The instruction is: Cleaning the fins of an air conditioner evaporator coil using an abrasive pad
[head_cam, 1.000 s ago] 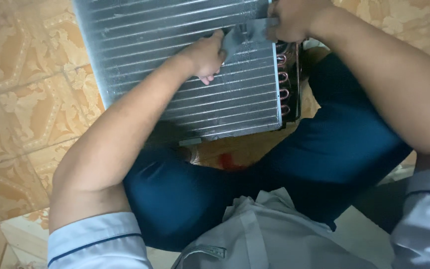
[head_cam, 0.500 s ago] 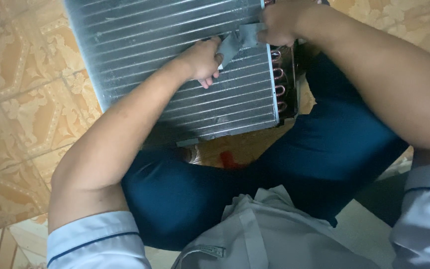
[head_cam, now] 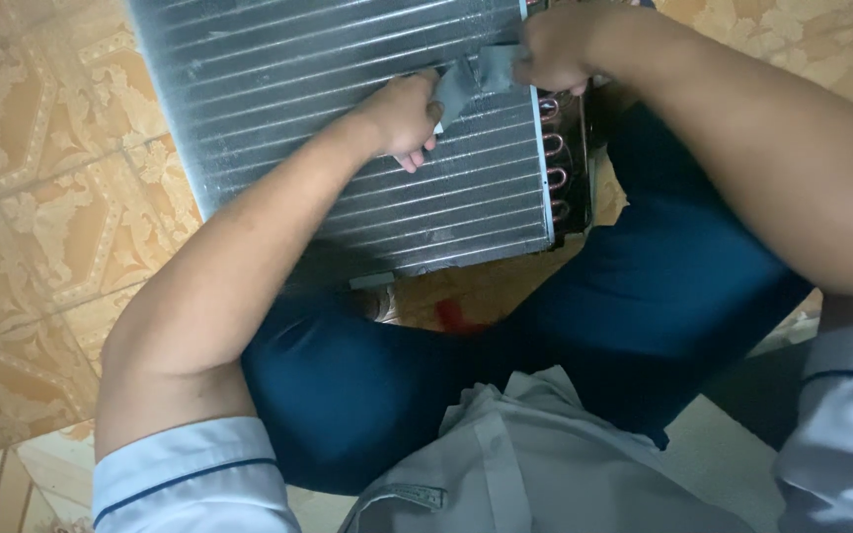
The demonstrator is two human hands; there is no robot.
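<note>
A silver finned coil panel with copper end bends lies across the lap. Left hand and right hand both pinch grey tape against it, above patterned tan floor tiles.

Person wearing a pale grey-blue short-sleeved shirt with a thin dark line above each sleeve cuff, and dark teal-blue trousers. Both forearms are bare below the sleeves.

A silvery-grey finned coil with copper-coloured tube bends at its right carries grey tape, above dark blue trousers and an orange-and-cream patterned tile floor.
</note>
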